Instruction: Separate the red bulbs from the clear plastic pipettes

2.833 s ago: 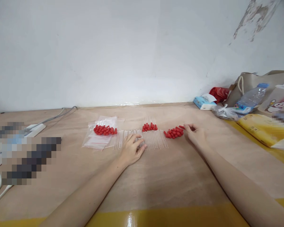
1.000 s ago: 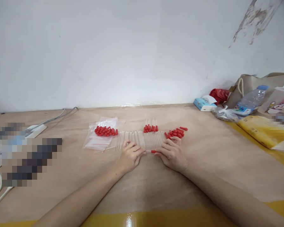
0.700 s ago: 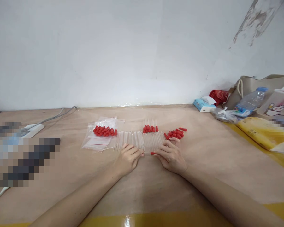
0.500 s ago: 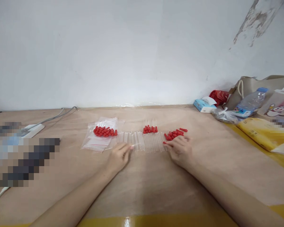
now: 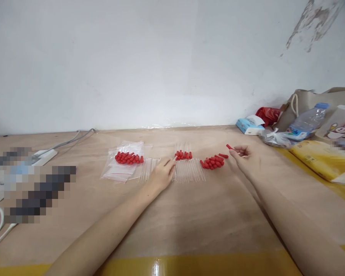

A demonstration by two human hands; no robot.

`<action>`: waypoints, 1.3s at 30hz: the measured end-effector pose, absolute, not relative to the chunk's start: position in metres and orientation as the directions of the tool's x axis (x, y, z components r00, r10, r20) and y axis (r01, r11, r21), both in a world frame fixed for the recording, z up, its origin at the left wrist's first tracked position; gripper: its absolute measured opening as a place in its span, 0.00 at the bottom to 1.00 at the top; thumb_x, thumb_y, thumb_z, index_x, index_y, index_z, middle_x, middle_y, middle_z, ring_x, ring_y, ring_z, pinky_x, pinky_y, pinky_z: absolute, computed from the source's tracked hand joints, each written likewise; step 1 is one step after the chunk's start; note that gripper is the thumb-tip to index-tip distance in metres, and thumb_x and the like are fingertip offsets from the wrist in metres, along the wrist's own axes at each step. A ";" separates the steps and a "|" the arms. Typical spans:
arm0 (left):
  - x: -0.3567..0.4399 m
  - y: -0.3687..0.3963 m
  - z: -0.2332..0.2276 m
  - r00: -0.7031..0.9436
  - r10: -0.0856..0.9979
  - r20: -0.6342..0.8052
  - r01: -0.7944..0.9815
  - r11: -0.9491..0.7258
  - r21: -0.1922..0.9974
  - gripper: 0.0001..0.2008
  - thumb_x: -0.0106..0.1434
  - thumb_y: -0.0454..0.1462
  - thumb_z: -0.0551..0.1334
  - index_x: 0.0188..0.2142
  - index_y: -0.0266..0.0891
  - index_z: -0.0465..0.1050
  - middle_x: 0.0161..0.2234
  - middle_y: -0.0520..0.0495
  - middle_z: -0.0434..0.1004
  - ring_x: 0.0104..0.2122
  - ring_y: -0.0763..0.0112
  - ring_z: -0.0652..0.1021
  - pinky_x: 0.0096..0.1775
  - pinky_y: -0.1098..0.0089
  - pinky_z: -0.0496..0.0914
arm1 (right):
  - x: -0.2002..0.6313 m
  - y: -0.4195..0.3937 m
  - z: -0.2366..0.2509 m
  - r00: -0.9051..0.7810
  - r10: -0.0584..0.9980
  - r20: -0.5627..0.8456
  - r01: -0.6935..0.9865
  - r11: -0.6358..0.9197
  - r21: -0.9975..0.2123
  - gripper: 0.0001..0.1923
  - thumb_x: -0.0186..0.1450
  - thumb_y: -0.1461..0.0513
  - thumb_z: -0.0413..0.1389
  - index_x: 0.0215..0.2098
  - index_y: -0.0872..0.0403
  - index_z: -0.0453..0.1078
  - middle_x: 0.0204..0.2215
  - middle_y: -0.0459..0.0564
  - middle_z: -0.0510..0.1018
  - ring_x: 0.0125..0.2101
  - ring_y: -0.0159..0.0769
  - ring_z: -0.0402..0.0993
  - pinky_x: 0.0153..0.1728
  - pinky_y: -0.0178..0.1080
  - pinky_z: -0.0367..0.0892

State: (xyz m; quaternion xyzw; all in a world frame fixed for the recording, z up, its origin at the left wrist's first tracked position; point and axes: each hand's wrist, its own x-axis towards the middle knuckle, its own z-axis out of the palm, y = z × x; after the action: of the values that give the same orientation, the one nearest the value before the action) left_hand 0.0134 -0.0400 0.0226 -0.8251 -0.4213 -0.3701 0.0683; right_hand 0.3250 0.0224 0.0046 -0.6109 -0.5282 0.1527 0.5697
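Note:
My left hand [image 5: 162, 174] is closed over the row of clear, thin tubes [image 5: 189, 171], its fingertips pinching what looks like one clear tube [image 5: 175, 158]; most of that tube is hidden by the fingers. Just beyond, a small group of red rubber bulbs [image 5: 184, 155] caps tubes that point toward the wall. Off to the right, my right hand [image 5: 243, 155] is raised slightly and pinches a single red rubber bulb [image 5: 229, 147] between thumb and finger. Beside it lies a loose pile of red bulbs [image 5: 214, 162].
More red bulbs [image 5: 128, 158] lie on clear zip bags [image 5: 117, 173] at the left. A power strip [image 5: 47, 156] with cables is further left. At the right stand a tissue pack [image 5: 250, 125], a plastic bottle [image 5: 309, 120] and a yellow packet [image 5: 316, 159].
My left hand has moved right and away from me, toward the capped tubes. My right hand has moved right and farther off, past the bulb pile, still holding a red bulb.

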 end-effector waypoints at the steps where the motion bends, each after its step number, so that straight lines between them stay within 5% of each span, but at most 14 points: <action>1: 0.018 -0.039 0.021 0.397 0.639 0.659 0.738 -0.649 0.185 0.08 0.58 0.27 0.50 0.30 0.37 0.66 0.30 0.48 0.67 0.30 0.72 0.71 0.33 0.71 0.68 | 0.327 0.026 -0.001 0.391 0.837 0.382 0.464 0.179 -0.868 0.20 0.51 0.51 0.58 0.35 0.57 0.70 0.25 0.48 0.72 0.21 0.29 0.66 0.22 0.34 0.63; 7: 0.028 -0.047 0.006 0.405 0.675 0.617 0.724 -0.649 0.235 0.07 0.60 0.34 0.53 0.34 0.35 0.69 0.35 0.43 0.69 0.34 0.70 0.72 0.37 0.68 0.69 | 0.324 0.037 -0.018 0.273 0.923 0.270 0.425 0.136 -0.895 0.24 0.50 0.47 0.57 0.33 0.59 0.71 0.25 0.51 0.75 0.22 0.32 0.69 0.23 0.34 0.62; 11: 0.020 -0.058 0.002 0.395 0.674 0.625 0.720 -0.649 0.245 0.14 0.58 0.40 0.57 0.42 0.34 0.68 0.43 0.40 0.66 0.40 0.65 0.70 0.41 0.65 0.69 | 0.327 0.039 -0.018 0.274 0.934 0.231 0.618 0.013 -0.786 0.22 0.52 0.47 0.54 0.32 0.56 0.74 0.27 0.52 0.77 0.25 0.36 0.71 0.24 0.35 0.62; 15: 0.008 -0.067 0.006 0.353 0.663 0.660 0.762 -0.613 0.208 0.13 0.58 0.40 0.58 0.40 0.36 0.71 0.42 0.40 0.67 0.41 0.63 0.70 0.42 0.61 0.67 | 0.331 0.039 -0.014 0.327 0.906 0.269 0.729 -0.061 -0.682 0.20 0.54 0.48 0.51 0.32 0.54 0.75 0.37 0.53 0.76 0.35 0.41 0.72 0.31 0.38 0.63; 19: 0.003 -0.070 0.010 0.270 0.679 0.683 0.805 -0.549 0.227 0.10 0.59 0.39 0.58 0.38 0.38 0.73 0.40 0.42 0.68 0.41 0.63 0.70 0.43 0.60 0.66 | 0.324 0.034 0.002 0.372 0.885 0.279 0.747 -0.107 -0.657 0.21 0.56 0.48 0.49 0.33 0.54 0.75 0.29 0.52 0.77 0.32 0.42 0.72 0.28 0.37 0.61; 23: 0.004 -0.067 0.009 0.249 0.683 0.686 0.815 -0.530 0.233 0.10 0.58 0.39 0.58 0.37 0.38 0.73 0.40 0.42 0.69 0.42 0.62 0.70 0.43 0.60 0.65 | 0.288 0.031 0.036 0.245 0.924 0.294 0.822 -0.037 -0.569 0.17 0.57 0.51 0.49 0.31 0.52 0.74 0.27 0.49 0.77 0.29 0.37 0.72 0.27 0.35 0.60; 27: 0.002 -0.065 0.006 0.241 0.695 0.677 0.829 -0.510 0.228 0.10 0.58 0.39 0.58 0.38 0.40 0.73 0.41 0.43 0.69 0.42 0.62 0.69 0.43 0.59 0.63 | 0.234 0.042 0.060 0.056 0.997 0.050 0.945 -0.036 -0.326 0.14 0.56 0.53 0.50 0.30 0.52 0.73 0.28 0.51 0.77 0.31 0.38 0.72 0.30 0.36 0.61; 32: 0.000 -0.066 0.006 0.235 0.711 0.663 0.847 -0.485 0.220 0.09 0.57 0.39 0.59 0.38 0.41 0.73 0.42 0.43 0.69 0.43 0.62 0.69 0.43 0.59 0.61 | 0.190 0.066 0.056 0.065 0.993 -0.103 0.963 -0.090 -0.254 0.11 0.51 0.58 0.55 0.27 0.58 0.73 0.27 0.57 0.76 0.30 0.42 0.72 0.29 0.39 0.61; 39: 0.000 -0.066 0.004 0.242 0.726 0.644 0.858 -0.470 0.207 0.09 0.58 0.39 0.58 0.38 0.42 0.72 0.42 0.44 0.69 0.44 0.61 0.69 0.44 0.58 0.59 | 0.182 0.075 0.060 0.065 0.983 -0.171 0.973 -0.101 -0.210 0.05 0.48 0.62 0.58 0.21 0.57 0.71 0.18 0.51 0.72 0.24 0.40 0.71 0.29 0.42 0.61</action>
State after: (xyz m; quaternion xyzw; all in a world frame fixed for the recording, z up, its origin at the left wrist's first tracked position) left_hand 0.0004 -0.0662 0.0043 -0.7823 -0.5061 -0.3506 0.0946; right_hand 0.1823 0.0752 0.0597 -0.7294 -0.6703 0.1353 0.0194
